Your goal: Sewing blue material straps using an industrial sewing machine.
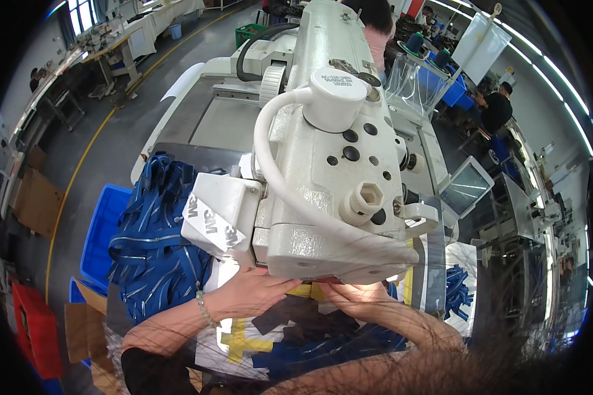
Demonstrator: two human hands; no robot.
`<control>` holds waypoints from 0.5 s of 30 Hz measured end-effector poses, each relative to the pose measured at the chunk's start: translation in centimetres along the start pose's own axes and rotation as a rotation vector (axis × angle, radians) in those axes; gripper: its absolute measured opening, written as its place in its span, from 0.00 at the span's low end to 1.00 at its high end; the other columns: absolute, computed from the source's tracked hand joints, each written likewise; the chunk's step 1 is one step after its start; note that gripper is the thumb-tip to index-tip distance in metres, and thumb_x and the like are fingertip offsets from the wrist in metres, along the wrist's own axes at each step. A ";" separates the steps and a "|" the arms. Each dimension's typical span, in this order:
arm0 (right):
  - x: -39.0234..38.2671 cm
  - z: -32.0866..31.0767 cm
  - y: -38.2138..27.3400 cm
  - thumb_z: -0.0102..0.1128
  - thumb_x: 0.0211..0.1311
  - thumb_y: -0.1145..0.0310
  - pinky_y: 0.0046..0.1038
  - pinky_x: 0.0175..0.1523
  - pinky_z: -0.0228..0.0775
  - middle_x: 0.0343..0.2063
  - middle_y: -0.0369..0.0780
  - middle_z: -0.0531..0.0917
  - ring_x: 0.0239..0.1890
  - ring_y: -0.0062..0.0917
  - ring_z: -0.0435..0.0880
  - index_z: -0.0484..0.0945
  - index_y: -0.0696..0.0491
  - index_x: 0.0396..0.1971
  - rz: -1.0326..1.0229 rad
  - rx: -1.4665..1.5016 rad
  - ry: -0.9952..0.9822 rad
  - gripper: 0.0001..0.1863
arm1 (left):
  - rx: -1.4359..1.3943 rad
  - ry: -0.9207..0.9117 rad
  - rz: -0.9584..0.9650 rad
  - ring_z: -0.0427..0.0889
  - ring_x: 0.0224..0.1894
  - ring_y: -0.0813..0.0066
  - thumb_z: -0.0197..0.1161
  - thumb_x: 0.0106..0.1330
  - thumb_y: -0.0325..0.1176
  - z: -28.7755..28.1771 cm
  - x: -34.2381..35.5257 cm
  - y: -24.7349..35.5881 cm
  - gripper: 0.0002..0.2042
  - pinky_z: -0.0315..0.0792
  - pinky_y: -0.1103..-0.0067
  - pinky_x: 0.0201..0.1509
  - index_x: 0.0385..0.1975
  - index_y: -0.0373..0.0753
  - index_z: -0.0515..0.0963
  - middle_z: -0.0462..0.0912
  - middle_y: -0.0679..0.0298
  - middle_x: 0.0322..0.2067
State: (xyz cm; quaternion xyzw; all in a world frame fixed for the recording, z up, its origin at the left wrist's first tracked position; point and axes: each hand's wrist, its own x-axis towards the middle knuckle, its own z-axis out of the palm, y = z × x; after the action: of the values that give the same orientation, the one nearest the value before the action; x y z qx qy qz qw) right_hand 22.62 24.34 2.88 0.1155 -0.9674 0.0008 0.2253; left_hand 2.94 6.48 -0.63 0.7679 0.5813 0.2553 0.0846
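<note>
A white industrial sewing machine (310, 197) fills the middle. My left hand (257, 293), with a beaded bracelet at the wrist, lies just below its head, fingers stretched toward the needle area at the dark-and-yellow taped work surface (270, 322). My right hand (352, 296) reaches under the head from the right; its fingertips are partly hidden, so what they touch is unclear. Blue zipper strips (151, 243) are heaped at the left, others (329, 339) lie across the front, and a smaller bunch (458, 289) is at the right. Hair blurs the lower view.
Blue bins (99, 230), a cardboard box (89, 329) and a red bin (36, 329) stand left beside a floor aisle. A screen (466, 187) is mounted right. Other people work behind: one (379, 33) beyond the machine, another (497, 112) at the right.
</note>
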 end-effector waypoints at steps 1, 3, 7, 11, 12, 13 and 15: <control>0.3 0.4 0.2 0.60 0.40 0.72 0.31 0.44 0.73 0.34 0.34 0.79 0.39 0.26 0.79 0.80 0.54 0.32 0.010 0.046 0.022 0.14 | 0.018 -0.039 -0.024 0.74 0.43 0.70 0.58 0.61 0.36 0.3 0.1 -0.1 0.20 0.68 0.75 0.42 0.53 0.42 0.71 0.75 0.67 0.47; 0.6 0.8 0.9 0.59 0.40 0.73 0.32 0.42 0.74 0.31 0.37 0.78 0.38 0.27 0.79 0.79 0.57 0.30 -0.117 -0.004 -0.018 0.12 | 0.105 -0.014 -0.018 0.73 0.42 0.72 0.58 0.60 0.36 0.8 0.2 -0.2 0.20 0.66 0.74 0.41 0.54 0.43 0.71 0.74 0.70 0.48; 1.4 2.6 1.1 0.59 0.40 0.73 0.32 0.40 0.75 0.30 0.39 0.78 0.39 0.28 0.80 0.78 0.59 0.29 -0.296 -0.106 -0.052 0.12 | 0.186 -0.060 -0.046 0.69 0.39 0.75 0.58 0.58 0.37 1.1 0.0 -0.3 0.21 0.61 0.73 0.39 0.54 0.47 0.71 0.72 0.76 0.50; 1.3 3.0 1.0 0.58 0.45 0.71 0.29 0.42 0.74 0.33 0.39 0.78 0.40 0.31 0.80 0.78 0.60 0.33 -0.395 -0.152 -0.114 0.13 | 0.192 -0.094 -0.059 0.70 0.41 0.76 0.58 0.57 0.36 0.7 0.2 -0.3 0.21 0.62 0.73 0.40 0.54 0.49 0.72 0.72 0.78 0.51; 1.2 3.0 1.0 0.57 0.50 0.70 0.27 0.44 0.73 0.35 0.40 0.78 0.40 0.31 0.79 0.77 0.59 0.37 -0.427 -0.193 -0.138 0.14 | 0.199 -0.059 -0.046 0.70 0.42 0.76 0.57 0.57 0.36 0.5 0.2 -0.3 0.21 0.62 0.73 0.40 0.53 0.50 0.72 0.71 0.78 0.52; 1.1 2.9 1.0 0.55 0.55 0.69 0.25 0.46 0.71 0.38 0.40 0.78 0.40 0.32 0.79 0.77 0.58 0.41 -0.458 -0.235 -0.162 0.14 | 0.205 -0.019 -0.024 0.71 0.43 0.77 0.56 0.57 0.35 0.4 0.3 -0.3 0.20 0.63 0.74 0.39 0.53 0.50 0.73 0.71 0.79 0.53; 0.9 2.9 0.9 0.53 0.65 0.66 0.21 0.49 0.69 0.43 0.40 0.79 0.39 0.33 0.78 0.75 0.57 0.48 -0.518 -0.315 -0.214 0.15 | 0.188 -0.014 -0.030 0.71 0.43 0.78 0.55 0.58 0.35 0.4 0.4 -0.3 0.20 0.64 0.75 0.39 0.53 0.51 0.73 0.71 0.80 0.54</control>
State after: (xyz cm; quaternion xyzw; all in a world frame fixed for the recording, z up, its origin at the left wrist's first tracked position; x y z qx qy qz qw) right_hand 20.39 24.89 0.68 0.3209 -0.9124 -0.2182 0.1302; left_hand 2.93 6.98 -1.01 0.7655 0.6135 0.1929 0.0200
